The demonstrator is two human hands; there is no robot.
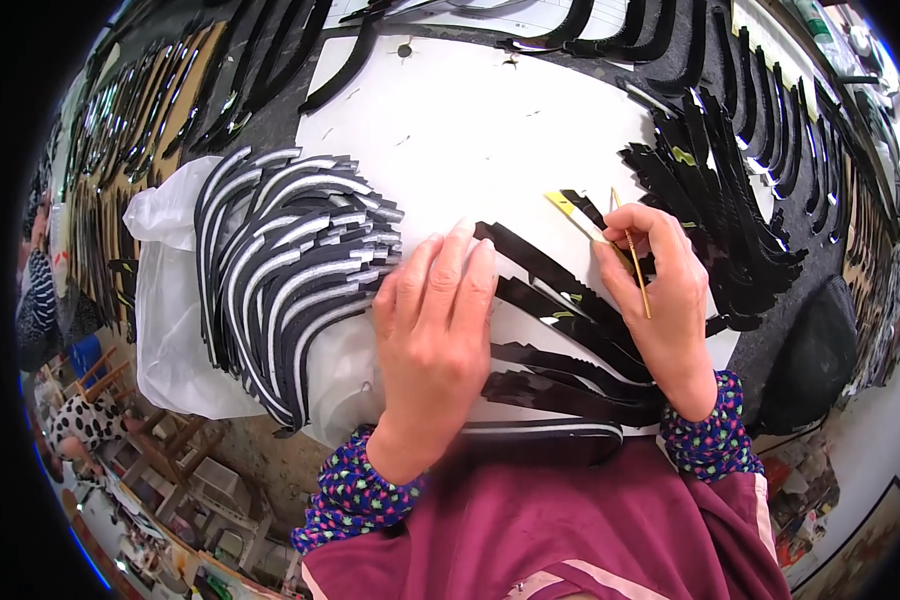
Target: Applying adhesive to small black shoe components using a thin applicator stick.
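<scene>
My left hand (436,335) lies flat with its fingers stretched out and close together. It rests between a pile of curved grey-and-white strips (300,255) on its left and the ends of several shiny black strips (545,268) on its right. In my right hand (662,295), the fingers are pinched around a thin brown stick (631,250) that stands nearly upright. A white strip with a yellow tip (562,205) reaches out from beside its thumb; whether the thumb grips it too, I cannot tell. Black strips pass beneath this hand.
A white sheet (450,120) covers the dark table. Translucent plastic (170,300) lies under the grey-and-white pile. A heap of black strips (715,210) sits at the right, beside a black rounded object (810,360). More curved black strips (660,40) line the back. Wooden stools (180,450) stand lower left.
</scene>
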